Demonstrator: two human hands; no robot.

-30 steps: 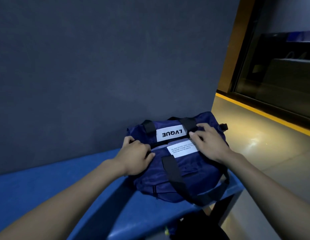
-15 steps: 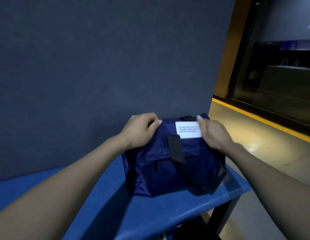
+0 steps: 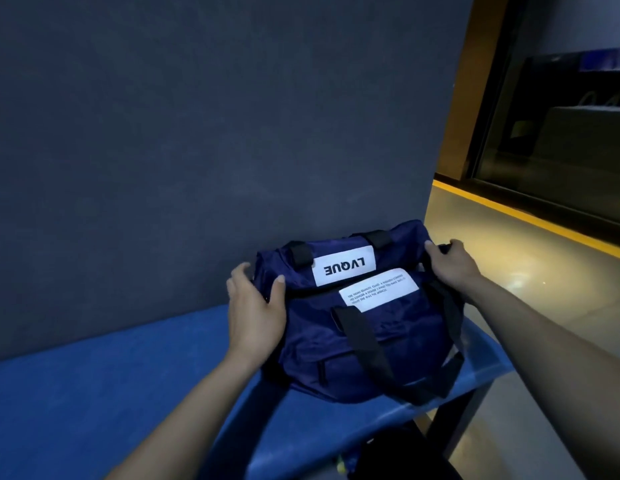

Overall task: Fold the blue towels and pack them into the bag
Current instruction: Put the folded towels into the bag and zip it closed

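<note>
Navy bag (image 3: 367, 344), black straps (image 3: 365, 344), white labels (image 3: 343, 270), blue table (image 3: 94, 410).

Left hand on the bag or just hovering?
Touching. The head view shows the left hand gripping the bag at its left end, thumb on top, fingers behind.

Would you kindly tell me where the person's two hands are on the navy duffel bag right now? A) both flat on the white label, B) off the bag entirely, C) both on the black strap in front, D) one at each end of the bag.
D: the left hand grips the left end of the navy duffel bag and the right hand holds its right end.
</note>
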